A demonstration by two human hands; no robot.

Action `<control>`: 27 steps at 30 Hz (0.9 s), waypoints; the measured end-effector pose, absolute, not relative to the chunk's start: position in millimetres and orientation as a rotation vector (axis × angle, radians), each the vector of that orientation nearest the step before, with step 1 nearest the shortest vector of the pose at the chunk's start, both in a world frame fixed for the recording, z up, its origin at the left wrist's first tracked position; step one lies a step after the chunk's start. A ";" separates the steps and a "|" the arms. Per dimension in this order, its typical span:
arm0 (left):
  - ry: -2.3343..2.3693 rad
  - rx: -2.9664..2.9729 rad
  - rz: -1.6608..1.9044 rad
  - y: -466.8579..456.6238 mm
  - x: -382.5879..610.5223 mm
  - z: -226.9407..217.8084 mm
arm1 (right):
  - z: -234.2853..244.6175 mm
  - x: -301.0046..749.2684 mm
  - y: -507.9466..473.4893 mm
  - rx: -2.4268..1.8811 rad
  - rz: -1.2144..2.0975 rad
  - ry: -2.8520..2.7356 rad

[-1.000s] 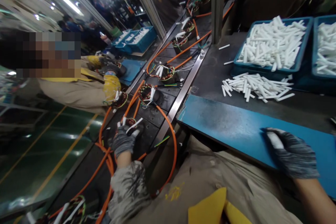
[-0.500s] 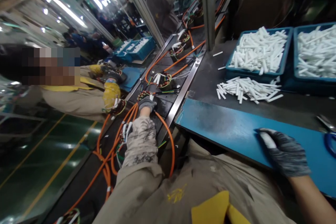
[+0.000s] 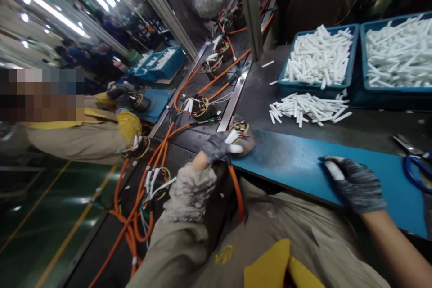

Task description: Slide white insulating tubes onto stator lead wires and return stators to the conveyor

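My left hand [image 3: 218, 146], in a grey glove, grips a round wound motor part [image 3: 243, 137] with white sleeves and an orange cable. The part sits at the left end of the blue mat [image 3: 303, 164]. Closed and gloved, my right hand [image 3: 354, 183] rests on the mat and holds a white sleeve [image 3: 334, 171] that sticks out at its top. Loose white sleeves [image 3: 305, 109] lie in a pile on the dark table beyond the mat.
Two blue bins of white sleeves [image 3: 317, 60] [image 3: 398, 56] stand at the back right. A conveyor [image 3: 189, 121] carries more wound parts with orange cables. Blue-handled scissors [image 3: 416, 168] lie at the mat's right end. Other workers sit at the left [image 3: 81, 130] and far end [image 3: 197, 0].
My left hand reached out to a wound part on the conveyor, took hold of it and brought it right onto the blue mat. My right hand stayed put.
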State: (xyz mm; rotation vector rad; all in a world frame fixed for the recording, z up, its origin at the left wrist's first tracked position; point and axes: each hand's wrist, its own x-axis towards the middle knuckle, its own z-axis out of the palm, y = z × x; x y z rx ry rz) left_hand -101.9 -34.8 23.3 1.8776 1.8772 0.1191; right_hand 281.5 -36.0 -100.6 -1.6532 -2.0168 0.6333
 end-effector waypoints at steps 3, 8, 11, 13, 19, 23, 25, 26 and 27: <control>1.728 2.021 0.067 -21.2 -44.7 17.9 | -97.9 280.8 -36.1 -1.646 0.661 -2.033; 1.619 2.353 0.620 -60.5 -16.9 16.3 | -98.5 282.2 -37.6 -1.625 0.684 -2.032; 1.997 1.920 1.005 -114.1 -38.2 4.3 | -90.1 276.1 -36.2 -1.535 0.594 -2.066; 1.969 1.404 0.962 -149.3 -47.6 -6.8 | -74.7 262.1 -30.5 -1.354 0.449 -2.147; 1.582 0.768 0.760 -200.1 -39.4 -17.2 | -21.8 173.8 11.9 -0.875 0.343 -2.635; 1.948 0.896 0.889 -201.4 -55.3 8.8 | -19.1 133.8 19.0 -1.090 0.341 -2.863; 2.275 1.352 0.881 -205.3 -68.1 28.7 | -25.4 134.7 11.0 -1.071 0.294 -2.844; 2.401 1.669 0.838 -207.6 -74.4 39.3 | -29.0 139.2 6.2 -1.021 0.271 -2.815; 2.426 1.994 0.709 -209.1 -80.4 50.0 | -32.3 145.3 2.0 -0.940 0.261 -2.787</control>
